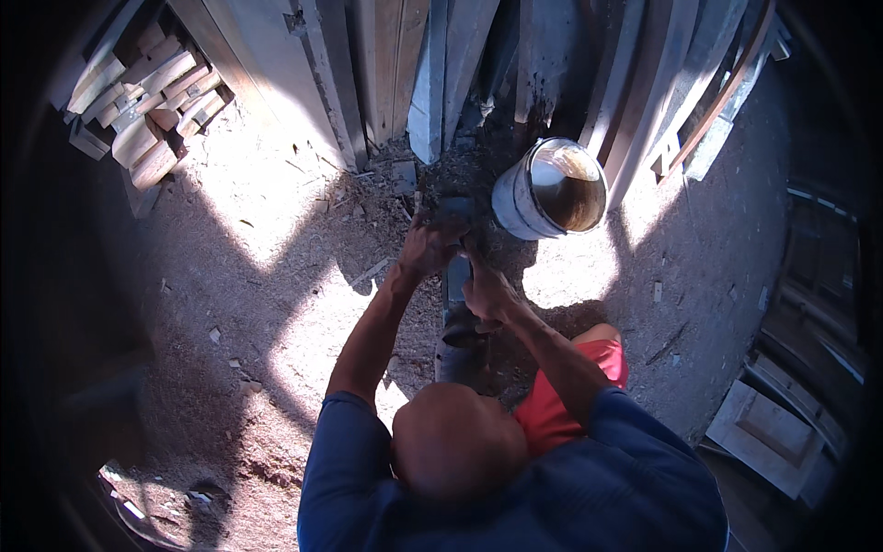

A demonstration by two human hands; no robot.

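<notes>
Both my hands meet over a narrow grey block (457, 276) lying low in front of me, which looks like a flat stone or board. My left hand (428, 247) is closed, its fingers pressed down at the far part of the block. My right hand (488, 296) is closed just nearer and to the right, its fingers stretching toward the left hand. What the fingers hold is small, dark and mostly hidden by them. A dark flat surface (455, 208) shows just beyond my fingertips. Below the right hand lies a dark rounded thing (463, 327) in shade.
A whitish bucket (524, 204) with murky liquid stands right of my hands. Tall planks (377, 74) lean along the far side. Stacked wood offcuts (147, 120) lie at far left. Wood chips and sawdust cover the ground (276, 304). A panelled wooden board (768, 432) lies at right.
</notes>
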